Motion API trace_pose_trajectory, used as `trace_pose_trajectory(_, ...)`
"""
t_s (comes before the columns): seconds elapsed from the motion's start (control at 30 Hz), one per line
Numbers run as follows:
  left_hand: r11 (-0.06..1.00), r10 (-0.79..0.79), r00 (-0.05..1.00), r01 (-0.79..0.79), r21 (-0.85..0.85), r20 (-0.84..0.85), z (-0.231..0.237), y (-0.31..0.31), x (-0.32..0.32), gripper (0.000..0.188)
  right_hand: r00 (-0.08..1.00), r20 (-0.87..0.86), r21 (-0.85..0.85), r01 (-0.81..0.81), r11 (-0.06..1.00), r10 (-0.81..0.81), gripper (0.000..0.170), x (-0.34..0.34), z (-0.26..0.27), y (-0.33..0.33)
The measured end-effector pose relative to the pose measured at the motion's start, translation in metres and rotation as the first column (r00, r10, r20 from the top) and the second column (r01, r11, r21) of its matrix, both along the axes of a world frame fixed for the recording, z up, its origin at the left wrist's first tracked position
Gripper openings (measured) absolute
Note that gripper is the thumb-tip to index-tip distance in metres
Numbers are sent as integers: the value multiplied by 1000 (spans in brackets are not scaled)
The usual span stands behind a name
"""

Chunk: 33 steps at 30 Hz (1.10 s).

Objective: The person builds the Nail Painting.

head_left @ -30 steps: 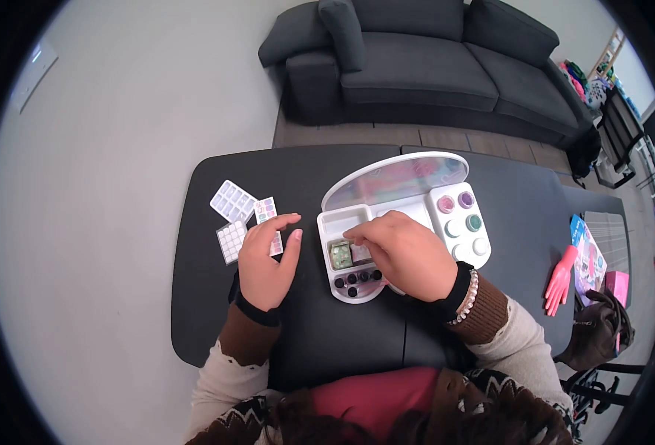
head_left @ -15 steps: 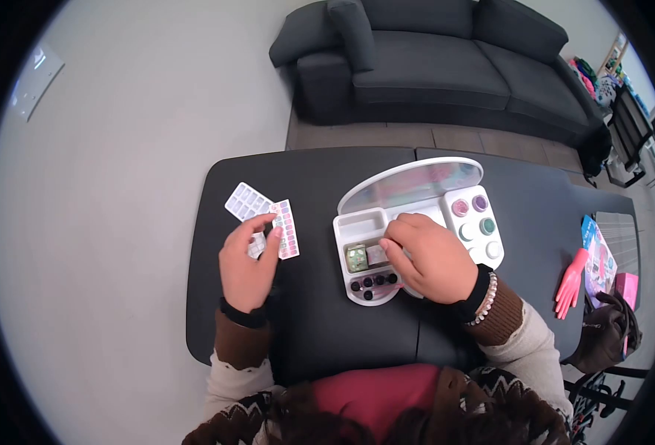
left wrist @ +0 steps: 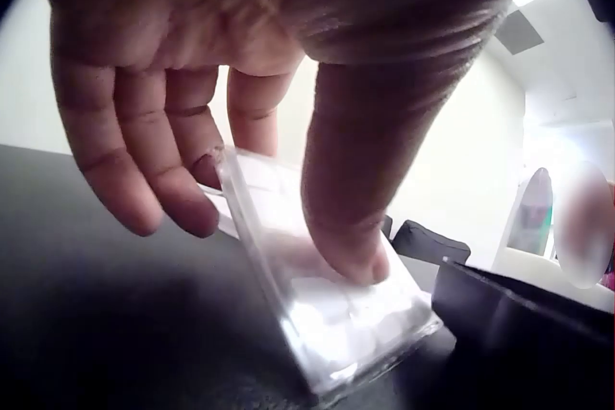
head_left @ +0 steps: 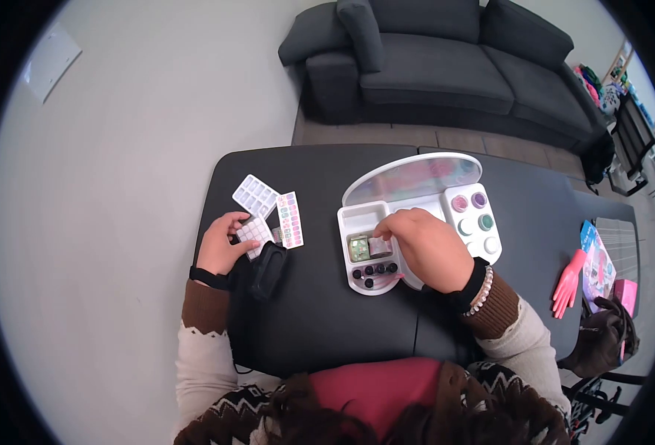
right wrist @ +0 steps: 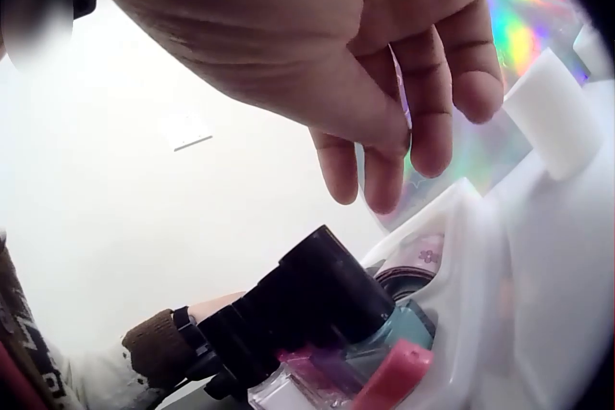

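Observation:
My left hand [head_left: 220, 248] grips a clear flat case [head_left: 253, 231] of white squares at the left of the black table. In the left wrist view, the thumb presses on top of this case [left wrist: 346, 343], which is tilted, with fingers at its far edge. My right hand [head_left: 432, 248] hovers over the white kit case [head_left: 341, 230], fingers loosely bent and nothing visible between them in the right wrist view. Near those fingertips, a green patterned box [head_left: 358, 248] and a pale pink box [head_left: 379, 248] sit in a compartment. Black-capped bottles [right wrist: 327, 280] fill the front compartment.
A sticker sheet [head_left: 290, 221] and a white sectioned tray [head_left: 255, 196] lie beside the left hand. The kit's translucent lid [head_left: 416, 178] stands raised behind it; round jars [head_left: 487, 222] sit at its right. A pink model hand [head_left: 568, 285] lies at the table's right.
My left hand has come down from above the cards and taken hold of the clear case. My right hand stays over the kit, its fingers moved slightly. The head view has shifted.

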<state>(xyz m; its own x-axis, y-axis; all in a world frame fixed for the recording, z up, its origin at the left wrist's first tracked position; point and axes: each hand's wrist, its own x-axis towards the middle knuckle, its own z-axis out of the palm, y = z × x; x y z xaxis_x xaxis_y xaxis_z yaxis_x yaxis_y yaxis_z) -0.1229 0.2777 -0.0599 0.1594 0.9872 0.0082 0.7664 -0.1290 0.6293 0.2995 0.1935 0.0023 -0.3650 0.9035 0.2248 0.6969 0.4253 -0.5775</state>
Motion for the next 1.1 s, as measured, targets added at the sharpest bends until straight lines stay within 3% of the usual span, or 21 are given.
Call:
trace_pose_trajectory(0.1,996,77,988,-81,24,131,-2,2,-10,38,999,-43,73,0,997,3,23,1,-2,2)
trace_pose_trajectory(0.13,990,108,987,-118,78,123,11,-2,-5,25,999,-42,76,-1,997,4,23,1,-1,3)
trace_pose_trajectory(0.3,940,136,978,-178,292,158,80,-31,61,21,979,-205,-51,-8,999,-3,22,8,1,5)
trace_pose_trajectory(0.37,941,-65,938,-56,334,341,90,-42,95,21,975,-221,-42,-15,999,6,21,12,-1,9)
trace_pose_trajectory(0.43,945,-159,946,63,321,284,97,-50,128,21,971,-238,-37,-24,999,15,20,12,-1,8)
trace_pose_trajectory(0.47,963,-168,917,74,260,361,95,-53,145,19,960,-278,-38,11,999,-21,18,10,0,7)
trace_pose_trajectory(0.57,928,-261,937,178,328,232,84,-48,173,22,944,-321,-65,56,996,-74,16,8,6,5)
trace_pose_trajectory(0.7,934,-263,957,220,280,125,70,-40,186,24,951,-296,-95,70,993,-95,16,14,10,3)
trace_pose_trajectory(0.83,953,-230,963,194,232,138,55,-38,192,23,958,-282,-14,55,998,-57,18,19,1,6)
trace_pose_trajectory(0.97,910,-169,986,152,385,11,50,-34,193,18,954,-297,-27,43,999,-49,19,18,3,3)
trace_pose_trajectory(1.1,913,-44,996,11,407,73,69,-12,159,25,954,-294,-22,60,998,-64,18,20,7,1)
